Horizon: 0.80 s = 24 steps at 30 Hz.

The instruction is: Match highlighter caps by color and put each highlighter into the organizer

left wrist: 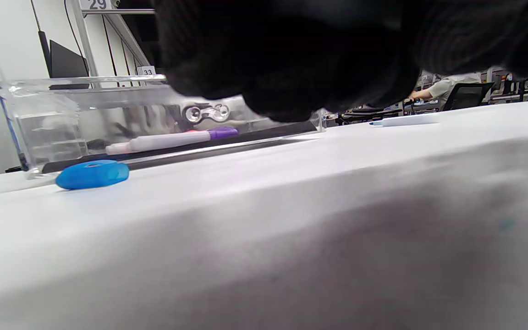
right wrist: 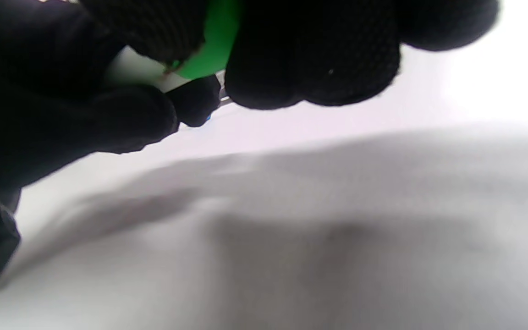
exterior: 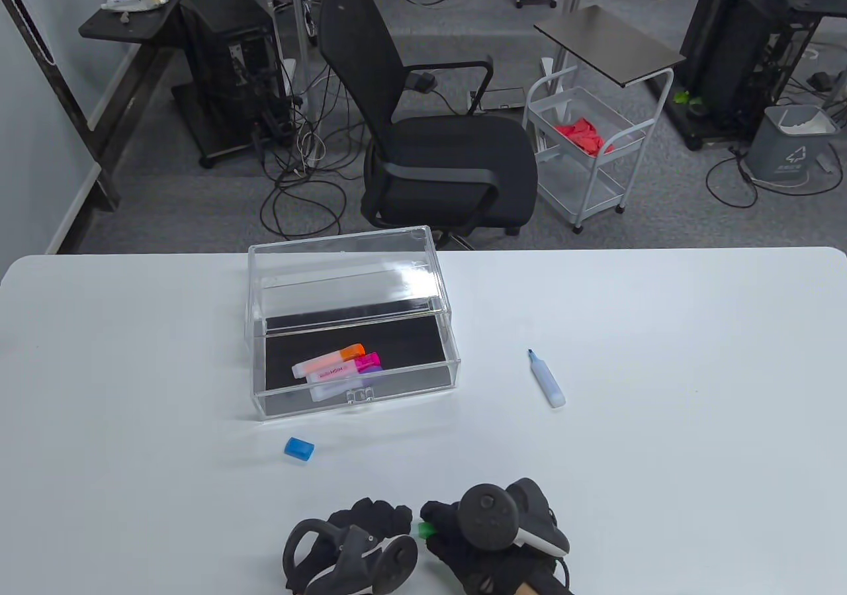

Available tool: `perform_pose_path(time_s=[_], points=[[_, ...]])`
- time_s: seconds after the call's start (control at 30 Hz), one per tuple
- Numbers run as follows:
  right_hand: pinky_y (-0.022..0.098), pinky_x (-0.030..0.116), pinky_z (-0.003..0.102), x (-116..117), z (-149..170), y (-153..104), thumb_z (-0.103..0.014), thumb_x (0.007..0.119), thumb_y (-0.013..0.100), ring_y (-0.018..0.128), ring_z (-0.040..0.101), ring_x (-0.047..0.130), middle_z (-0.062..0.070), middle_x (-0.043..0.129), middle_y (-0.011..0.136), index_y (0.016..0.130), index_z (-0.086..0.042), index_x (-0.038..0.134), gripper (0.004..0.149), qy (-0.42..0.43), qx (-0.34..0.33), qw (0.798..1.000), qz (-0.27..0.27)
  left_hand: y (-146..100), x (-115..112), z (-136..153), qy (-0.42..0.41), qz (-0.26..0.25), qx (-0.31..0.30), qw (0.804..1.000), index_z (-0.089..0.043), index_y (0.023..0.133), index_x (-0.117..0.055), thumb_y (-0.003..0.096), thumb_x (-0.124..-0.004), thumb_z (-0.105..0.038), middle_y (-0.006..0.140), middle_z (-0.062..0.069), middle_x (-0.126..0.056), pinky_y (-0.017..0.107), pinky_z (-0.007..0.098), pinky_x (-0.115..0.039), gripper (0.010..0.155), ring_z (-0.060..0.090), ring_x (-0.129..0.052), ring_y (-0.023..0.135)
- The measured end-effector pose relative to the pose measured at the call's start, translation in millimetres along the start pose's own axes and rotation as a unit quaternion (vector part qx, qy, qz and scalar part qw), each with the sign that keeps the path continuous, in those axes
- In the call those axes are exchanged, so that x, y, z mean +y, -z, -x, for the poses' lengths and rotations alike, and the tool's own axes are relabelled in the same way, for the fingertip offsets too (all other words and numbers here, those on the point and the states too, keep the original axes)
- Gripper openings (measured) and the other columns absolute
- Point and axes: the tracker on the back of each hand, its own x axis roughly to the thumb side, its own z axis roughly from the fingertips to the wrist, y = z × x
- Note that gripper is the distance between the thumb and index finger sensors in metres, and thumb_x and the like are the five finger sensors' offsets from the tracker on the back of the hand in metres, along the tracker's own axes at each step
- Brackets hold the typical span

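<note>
We see the tabletop point(exterior: 662, 357); beyond both grips sits the clear organizer point(exterior: 351, 330), open-fronted for loading, three capped highlighters inside. Right hand point(exterior: 490, 535) pinches the green highlighter point(exterior: 425, 529); left hand point(exterior: 351, 542) curls against it, likely capping. Blue cap point(exterior: 299, 448) lies ahead-left, uncapped blue highlighter point(exterior: 546, 379) ahead-right.

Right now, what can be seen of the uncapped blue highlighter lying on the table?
The blue highlighter lies flat on the white table, right of the clear organizer and apart from it. Its pale bluish body looks plastic; its bare blue tip points away from the person. Nothing touches it. The blue cap lies separately, in front of the organizer.
</note>
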Motion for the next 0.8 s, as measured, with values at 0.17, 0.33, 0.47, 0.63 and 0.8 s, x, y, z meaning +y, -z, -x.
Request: perform_pose_path(time_s=[0.17, 0.33, 0.47, 0.63, 0.8], points=[[0.037, 0.076, 0.057, -1, -9, -2, -0.032, 0.079, 0.042, 0.042, 0.032, 0.094, 0.022, 0.097, 0.057, 0.087, -0.008, 0.078, 0.051, 0.000, -0.034, 0.999, 0.028, -3, 3, 5, -0.035, -0.015, 0.000, 0.999, -0.032, 0.083, -0.077, 0.0390, -0.066, -0.059, 0.055, -0.017, -0.091, 0.020, 0.027, -0.091, 0.053, 0.009, -0.100, 0.029], [0.037, 0.076, 0.057, 1, -12, -1, -0.032, 0.078, 0.042, 0.042, 0.032, 0.094, 0.021, 0.097, 0.056, 0.087, -0.009, 0.078, 0.051, -0.012, -0.042, 0.999, 0.028, -4, 2, 6, -0.036, -0.015, 0.004, 0.999, -0.033, 0.081, -0.078, 0.0384, -0.066, -0.060, 0.053, -0.017, -0.092, 0.019, 0.027, -0.091, 0.052, 0.009, -0.100, 0.028], [0.037, 0.076, 0.057, -1, -13, -1, -0.032, 0.078, 0.042, 0.041, 0.032, 0.094, 0.022, 0.097, 0.056, 0.087, -0.009, 0.079, 0.051, -0.012, -0.044, 0.998, 0.035, -4, 2, 6, -0.047, -0.018, 0.007, 0.999, -0.033, 0.081, -0.078, 0.0385, -0.066, -0.061, 0.053, -0.017, -0.092, 0.019, 0.028, -0.091, 0.052, 0.010, -0.100, 0.028], [0.040, 0.076, 0.056, 5, -10, 0, -0.034, 0.077, 0.042, 0.044, 0.031, 0.095, 0.020, 0.097, 0.058, 0.088, -0.011, 0.077, 0.051, -0.015, -0.032, 0.999, 0.008, -3, -3, 4, -0.045, 0.011, 0.014, 0.999, -0.034, 0.082, -0.077, 0.0389, -0.067, -0.061, 0.055, -0.017, -0.092, 0.021, 0.028, -0.091, 0.052, 0.010, -0.100, 0.031], [0.050, 0.069, 0.059, 1, 6, -2, -0.040, 0.079, 0.042, 0.058, 0.036, 0.091, 0.020, 0.093, 0.072, 0.094, -0.013, 0.069, 0.059, 0.092, 0.026, 0.995, 0.029, 0, -3, 10, -0.055, 0.018, 0.029, 0.998, -0.035, 0.090, -0.070, 0.0417, -0.064, -0.060, 0.066, -0.018, -0.087, 0.031, 0.027, -0.091, 0.055, 0.009, -0.099, 0.043]])
